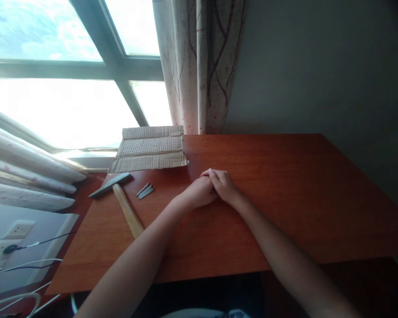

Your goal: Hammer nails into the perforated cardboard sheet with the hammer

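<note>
1. Daylight is entering through a window (114, 70) at the far left, and a patterned curtain (184, 53) is hanging beside it.
2. A reddish-brown wooden counter (305, 190) is filling the middle and right of the view; a black plug (10, 248) is sitting in a wall socket at lower left.
3. A creased piece of cardboard (149, 148) is lying at the counter's far left corner, near the window.
4. A hammer (128, 205) is lying just nearer, its head pointing left and its handle end passing behind the left forearm.
5. Several nails (146, 191) are lying bunched between hammer and hands.
6. The left hand (202, 193) and right hand (225, 185) are touching, folded together over the counter; their fingers are overlapping, so one cannot tell whether either grip is clenching or released.
</note>
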Motion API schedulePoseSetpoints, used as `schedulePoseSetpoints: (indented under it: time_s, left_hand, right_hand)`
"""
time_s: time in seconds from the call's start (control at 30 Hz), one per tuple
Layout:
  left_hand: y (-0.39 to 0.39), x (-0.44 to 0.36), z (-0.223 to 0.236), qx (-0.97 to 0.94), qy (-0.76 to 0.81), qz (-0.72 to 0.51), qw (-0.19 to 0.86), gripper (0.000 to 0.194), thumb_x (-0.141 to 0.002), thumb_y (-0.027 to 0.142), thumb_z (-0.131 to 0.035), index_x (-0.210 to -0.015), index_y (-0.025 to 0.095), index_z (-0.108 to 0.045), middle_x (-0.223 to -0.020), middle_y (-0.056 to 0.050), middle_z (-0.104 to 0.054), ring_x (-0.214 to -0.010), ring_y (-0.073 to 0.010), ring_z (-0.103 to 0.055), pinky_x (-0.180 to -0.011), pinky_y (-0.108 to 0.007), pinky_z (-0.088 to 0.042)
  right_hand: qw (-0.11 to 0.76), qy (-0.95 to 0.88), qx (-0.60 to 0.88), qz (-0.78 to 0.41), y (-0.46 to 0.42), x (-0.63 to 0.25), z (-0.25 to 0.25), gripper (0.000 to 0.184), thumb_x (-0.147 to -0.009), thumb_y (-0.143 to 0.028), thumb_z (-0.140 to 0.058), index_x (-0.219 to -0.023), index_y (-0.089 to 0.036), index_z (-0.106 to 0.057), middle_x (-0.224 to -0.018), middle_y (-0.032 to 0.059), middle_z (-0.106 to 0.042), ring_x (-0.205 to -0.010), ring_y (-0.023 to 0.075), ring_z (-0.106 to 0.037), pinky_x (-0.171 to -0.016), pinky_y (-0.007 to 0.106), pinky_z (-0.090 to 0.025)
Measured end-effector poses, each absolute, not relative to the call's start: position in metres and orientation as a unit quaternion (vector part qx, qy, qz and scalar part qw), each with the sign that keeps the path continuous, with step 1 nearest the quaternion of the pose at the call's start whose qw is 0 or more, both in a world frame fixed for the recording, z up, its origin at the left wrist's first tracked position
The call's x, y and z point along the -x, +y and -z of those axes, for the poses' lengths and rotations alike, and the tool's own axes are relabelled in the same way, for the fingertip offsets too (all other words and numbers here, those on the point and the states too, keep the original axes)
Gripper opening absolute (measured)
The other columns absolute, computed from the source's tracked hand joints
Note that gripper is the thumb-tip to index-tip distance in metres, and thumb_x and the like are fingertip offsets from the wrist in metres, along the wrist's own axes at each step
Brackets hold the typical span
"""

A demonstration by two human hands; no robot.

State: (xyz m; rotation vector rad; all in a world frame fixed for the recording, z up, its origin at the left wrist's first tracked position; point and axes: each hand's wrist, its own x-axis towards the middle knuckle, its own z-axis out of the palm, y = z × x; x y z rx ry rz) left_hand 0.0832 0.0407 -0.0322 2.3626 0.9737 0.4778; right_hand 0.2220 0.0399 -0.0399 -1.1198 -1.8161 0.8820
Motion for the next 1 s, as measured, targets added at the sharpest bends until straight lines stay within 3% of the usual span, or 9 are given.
schedulePoseSetpoints:
  time_s: [0.7,1.0]
  left_hand:
    - [0.0409,-0.083,0.0297,-0.873,0.359,-0.166,0.285,0.029,-0.078,0.008,-0.057,-0.103,0.007,-0.072,-0.1,-0.016,-0.075,-0.091,-0.0274,-0.07,-0.079,-0.034,-0.055]
    - [0.0403,-0.0826,0.0299,-0.874,0.356,-0.18,0.278,0.024,-0.079,0.008,-0.057,-0.098,0.01,-0.072,-0.09,-0.012,-0.074,-0.082,-0.023,-0.069,-0.075,-0.03,-0.055]
  right_hand:
    - [0.4,-0.72,0.445,-0.35,0.0401,-0.2215,0.038,0.054,-0.104,-0.043,-0.03,-0.09,-0.019,-0.076,-0.09,0.0075,-0.077,-0.088,0.0199,-0.071,-0.083,0.031,-0.049]
    - [0.399,-0.718,0.446,-0.356,0.0407,-0.2224,0.0398,0.051,-0.103,-0.039,-0.031,-0.092,-0.018,-0.076,-0.091,0.0082,-0.077,-0.089,0.0201,-0.071,-0.084,0.031,-0.049]
